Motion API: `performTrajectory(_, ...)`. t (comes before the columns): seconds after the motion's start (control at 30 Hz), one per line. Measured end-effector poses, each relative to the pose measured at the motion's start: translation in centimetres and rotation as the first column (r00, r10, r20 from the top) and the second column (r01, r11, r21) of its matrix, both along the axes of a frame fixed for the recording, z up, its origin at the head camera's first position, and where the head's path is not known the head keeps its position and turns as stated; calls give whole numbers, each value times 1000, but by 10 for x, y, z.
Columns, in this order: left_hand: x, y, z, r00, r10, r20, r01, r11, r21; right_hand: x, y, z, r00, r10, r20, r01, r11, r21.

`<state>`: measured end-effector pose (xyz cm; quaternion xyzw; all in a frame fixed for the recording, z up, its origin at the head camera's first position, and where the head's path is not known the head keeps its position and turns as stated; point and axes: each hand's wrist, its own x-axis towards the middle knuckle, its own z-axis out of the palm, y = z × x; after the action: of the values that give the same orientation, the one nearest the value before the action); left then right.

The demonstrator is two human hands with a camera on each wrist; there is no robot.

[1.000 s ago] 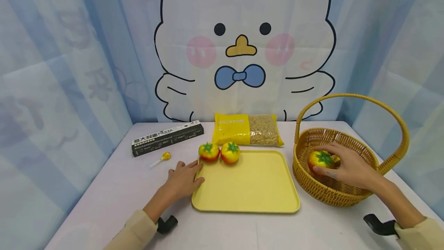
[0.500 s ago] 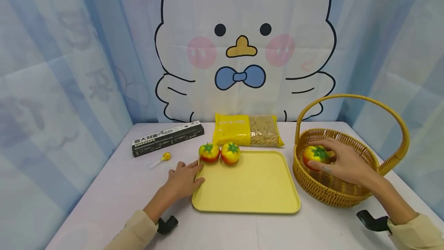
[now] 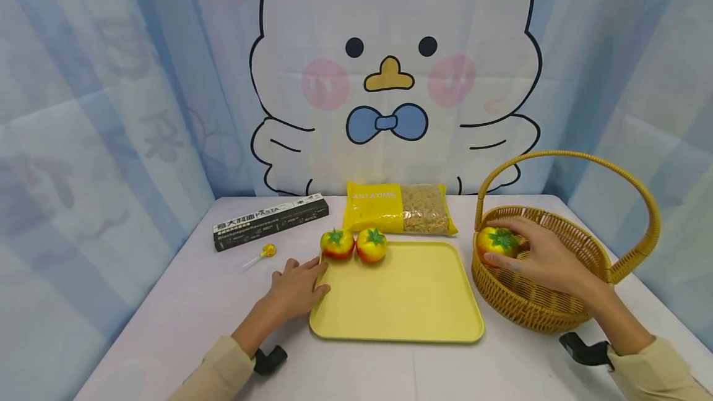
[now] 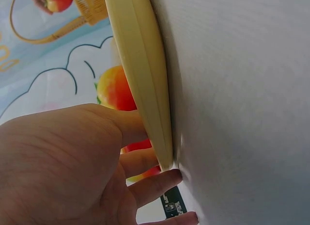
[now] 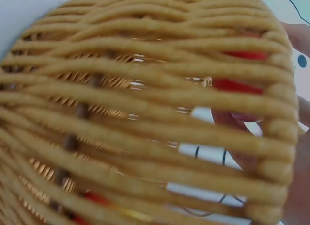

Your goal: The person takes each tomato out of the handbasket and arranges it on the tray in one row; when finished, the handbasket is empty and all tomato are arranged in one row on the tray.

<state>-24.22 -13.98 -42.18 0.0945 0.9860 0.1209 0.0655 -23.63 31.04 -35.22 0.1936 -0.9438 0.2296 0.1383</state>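
My right hand point(image 3: 543, 258) holds a yellow-red tomato point(image 3: 496, 242) with a green leafy top, at the left inner side of the wicker basket point(image 3: 518, 309). In the right wrist view the basket's weave point(image 5: 145, 104) covers most of the hand and tomato. Some red and yellow point(image 5: 114, 205) shows through the weave lower down. At the left edge of the yellow tray point(image 3: 398, 296) rests my left hand point(image 3: 294, 288), fingers spread along the rim. Two more tomatoes, a left one point(image 3: 337, 244) and a right one point(image 3: 371, 245), sit side by side in the tray's far left corner.
Behind the tray lies a yellow pasta bag point(image 3: 400, 209). A dark pasta box point(image 3: 271, 221) stands at the back left, with a lollipop point(image 3: 262, 255) in front of it. The basket's tall handle point(image 3: 568, 155) arches over the right side. A printed curtain point(image 3: 390, 159) closes off the back.
The right hand has moved left with the tomato, from the middle of the basket to its left rim. The left hand stays at the tray's edge.
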Motion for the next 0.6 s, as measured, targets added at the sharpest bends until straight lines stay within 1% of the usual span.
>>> performTrajectory(0.27, 2, 0, 0, 1000, 1, 3, -1, 1000, 7, 0, -10, 4, 1000, 6, 27, -6, 1000, -17)
performTrajectory(0.5, 0, 0, -1, 1000, 6, -2, -6, 1000, 5, -4, -20, 8, 999, 31, -16, -32, 999, -30)
performTrajectory(0.6, 0, 0, -1, 1000, 7, -3, -7, 1000, 5, -7, -24, 8, 999, 41, -13, -41, 998, -40)
